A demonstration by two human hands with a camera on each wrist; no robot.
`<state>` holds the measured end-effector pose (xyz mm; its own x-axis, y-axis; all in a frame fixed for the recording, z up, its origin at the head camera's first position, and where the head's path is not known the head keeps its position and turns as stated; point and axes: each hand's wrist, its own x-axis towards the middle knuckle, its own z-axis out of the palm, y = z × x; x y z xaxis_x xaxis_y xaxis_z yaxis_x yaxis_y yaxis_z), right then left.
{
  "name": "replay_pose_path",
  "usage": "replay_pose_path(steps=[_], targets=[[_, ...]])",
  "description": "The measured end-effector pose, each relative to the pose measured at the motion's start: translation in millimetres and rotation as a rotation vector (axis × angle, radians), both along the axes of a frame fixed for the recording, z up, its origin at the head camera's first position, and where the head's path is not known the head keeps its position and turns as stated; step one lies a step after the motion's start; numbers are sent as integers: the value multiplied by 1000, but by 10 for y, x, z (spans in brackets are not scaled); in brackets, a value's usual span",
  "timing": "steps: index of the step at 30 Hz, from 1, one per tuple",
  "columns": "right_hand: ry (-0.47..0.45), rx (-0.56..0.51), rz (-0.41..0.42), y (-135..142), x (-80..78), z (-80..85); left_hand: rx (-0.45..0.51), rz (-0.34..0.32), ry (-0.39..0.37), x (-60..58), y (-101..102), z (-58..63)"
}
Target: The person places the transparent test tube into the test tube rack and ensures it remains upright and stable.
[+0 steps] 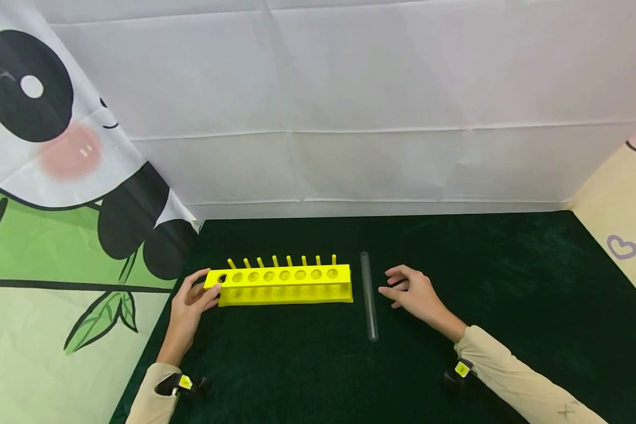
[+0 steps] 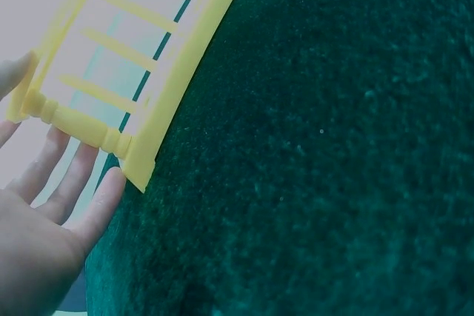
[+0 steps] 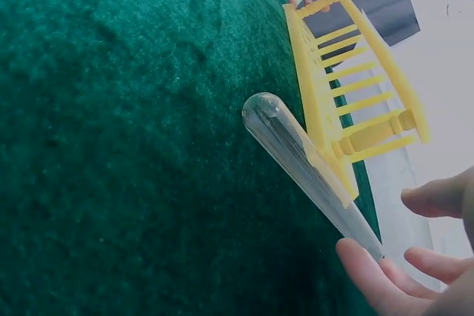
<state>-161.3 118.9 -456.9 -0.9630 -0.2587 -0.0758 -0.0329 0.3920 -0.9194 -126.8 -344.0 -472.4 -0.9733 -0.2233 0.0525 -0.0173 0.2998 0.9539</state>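
Note:
A yellow test tube rack (image 1: pixel 286 293) stands upright on the dark green cloth, with a row of round holes on top and pegs along its far side. My left hand (image 1: pixel 188 309) holds its left end, thumb at the near top corner and index finger behind; the left wrist view shows the other fingers by the end post (image 2: pixel 81 125). Right of the rack lies a clear glass test tube (image 1: pixel 369 297), its rounded end towards me. My right hand (image 1: pixel 414 296) hovers just right of the tube, fingers loosely bent and apart, holding nothing.
Green cloth (image 1: pixel 509 282) covers the table. A white sheet (image 1: pixel 350 165) hangs behind the far edge. At the left is a panda-print cloth (image 1: pixel 26 247), and at the right a cream printed one (image 1: pixel 625 206).

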Motion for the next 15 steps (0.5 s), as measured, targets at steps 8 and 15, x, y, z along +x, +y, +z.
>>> replay_pose_path(steps=[8, 15], targets=[[-44, -11, 1, -80, -100, -16, 21, -4, 9, -25, 15, -8], [-57, 6, 5, -186, -176, -20, 11, 4, 6, -30, 16, -15]])
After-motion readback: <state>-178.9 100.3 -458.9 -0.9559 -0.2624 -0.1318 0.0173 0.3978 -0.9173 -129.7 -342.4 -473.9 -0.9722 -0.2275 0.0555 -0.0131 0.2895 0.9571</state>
